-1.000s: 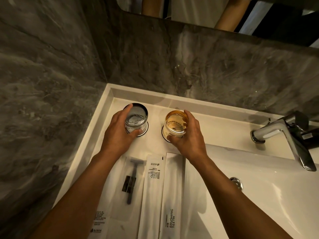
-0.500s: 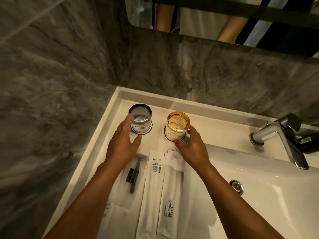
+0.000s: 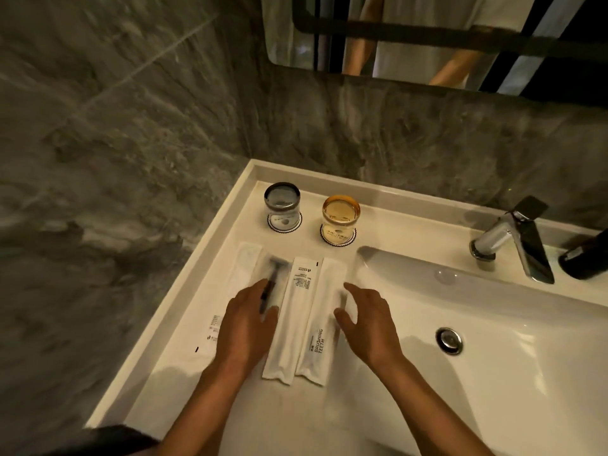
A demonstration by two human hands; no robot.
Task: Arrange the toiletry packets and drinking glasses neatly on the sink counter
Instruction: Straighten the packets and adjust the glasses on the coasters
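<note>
Two glasses stand on round coasters at the back of the white counter (image 3: 210,268): a grey glass (image 3: 283,205) on the left, an amber glass (image 3: 340,218) to its right. In front of them lie toiletry packets side by side: a clear razor packet (image 3: 274,268), a white packet (image 3: 296,307) and a white "BRUSHING TEETH" packet (image 3: 324,311). My left hand (image 3: 246,327) rests flat over the razor packet, fingers apart. On the right, my right hand (image 3: 368,320) hovers with fingers spread beside the toothbrush packet, holding nothing.
The sink basin (image 3: 493,324) with a metal drain (image 3: 449,340) fills the right side. A chrome faucet (image 3: 513,241) and a dark bottle (image 3: 585,258) stand at the back right. Grey marble walls (image 3: 115,159) close in the left and rear. A mirror hangs above.
Both hands let go of the glasses and drew back toward me, down onto the packets. The glasses stay on their coasters. The view pulled back and tilted up.
</note>
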